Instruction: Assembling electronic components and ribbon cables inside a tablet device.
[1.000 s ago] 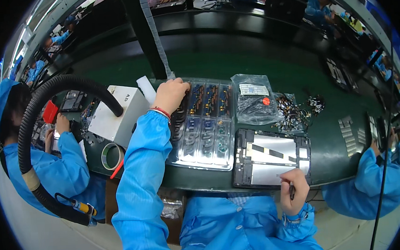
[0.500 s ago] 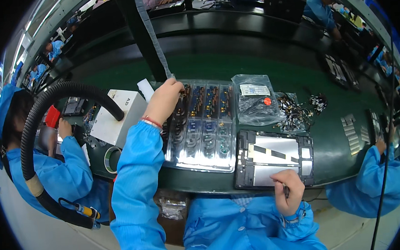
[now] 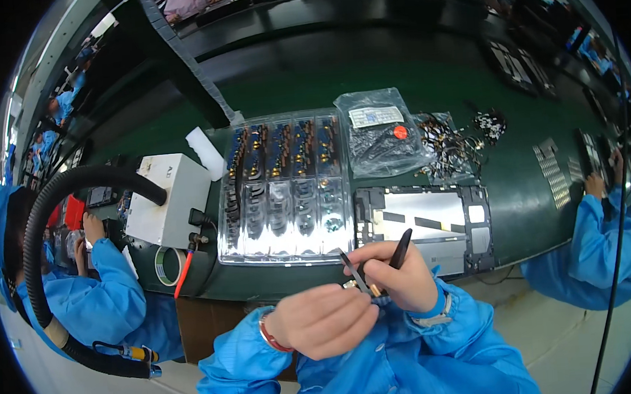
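Observation:
My left hand point(image 3: 324, 321) is closed in a pinch at the near edge of the table, with a small electronic part point(image 3: 376, 290) at its fingertips. That part shows a dark strip and a gold-coloured end; the fingers hide some of it. My right hand point(image 3: 405, 278) meets it from the right, closed round a slim black tool point(image 3: 403, 248) whose pointed end sticks up. The right fingertips also touch the dark strip. Just beyond lies a flat device housing point(image 3: 423, 216) with a silver panel. A clear compartment tray point(image 3: 290, 257) holds rows of small blue-and-gold circuit boards.
Beyond the housing are a clear bag point(image 3: 385, 149) and tangled cables point(image 3: 451, 145). On the left stand a white box point(image 3: 165, 213) with a black hose point(image 3: 76, 179) and a tape roll point(image 3: 166, 267). Co-workers in blue sit at both sides; small metal pieces point(image 3: 552, 175) lie at right.
My left hand has come back from the tray's upper left to my front, now with a small part. My right hand has moved left and up to meet it. The view has shifted.

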Tool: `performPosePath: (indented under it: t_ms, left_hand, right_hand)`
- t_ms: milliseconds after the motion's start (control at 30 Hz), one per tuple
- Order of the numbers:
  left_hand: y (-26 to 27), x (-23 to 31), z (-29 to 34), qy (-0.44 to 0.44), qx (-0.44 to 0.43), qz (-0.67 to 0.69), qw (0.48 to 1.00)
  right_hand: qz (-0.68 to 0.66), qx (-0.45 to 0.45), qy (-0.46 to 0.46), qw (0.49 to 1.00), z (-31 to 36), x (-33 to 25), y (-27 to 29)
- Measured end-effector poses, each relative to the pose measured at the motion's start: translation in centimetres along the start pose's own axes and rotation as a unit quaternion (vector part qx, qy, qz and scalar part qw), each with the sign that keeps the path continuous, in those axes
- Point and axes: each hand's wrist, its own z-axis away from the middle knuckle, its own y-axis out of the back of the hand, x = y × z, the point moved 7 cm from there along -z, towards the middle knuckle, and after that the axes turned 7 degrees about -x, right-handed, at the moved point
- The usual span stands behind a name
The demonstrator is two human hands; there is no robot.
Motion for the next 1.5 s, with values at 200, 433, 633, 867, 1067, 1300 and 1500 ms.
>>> performPosePath:
  t_ms: [200, 433, 633, 867, 1067, 1300, 1500]
  left_hand:
    - [-2.2, 1.1, -0.5, -0.034, 0.010, 0.042, 0.998]
    - [-2.2, -2.6, -2.0, 0.230, 0.040, 0.141, 0.962]
    - [-1.4, -2.0, -1.9, 0.290, 0.064, 0.156, 0.942]
    - [0.1, 0.5, -3.1, 0.201, 0.026, 0.030, 0.979]
    - [0.6, 2.3, -2.9, 0.163, -0.029, -0.086, 0.982]
    - [-0.2, 2.3, -2.1, 0.159, -0.057, -0.071, 0.983]
    - [-0.9, 2.0, -0.2, 0.191, -0.027, -0.057, 0.980]
  right_hand:
    - [-0.013, -0.005, -0.037, 0.999, 1.2, 0.0, 1.3]
    - [0.068, 0.064, 0.040, 0.995, 2.8, -0.9, 1.7]
    - [0.237, 0.074, 0.214, 0.945, 4.5, -3.0, 0.1]
    - [0.410, 0.131, 0.297, 0.852, 7.1, -4.5, -2.0]
    - [0.495, 0.139, 0.335, 0.789, 8.0, -4.6, -3.7]
    - [0.539, 0.118, 0.335, 0.764, 8.0, -3.7, -3.5]
    - [0.489, 0.063, 0.264, 0.829, 7.3, -1.9, -2.9]
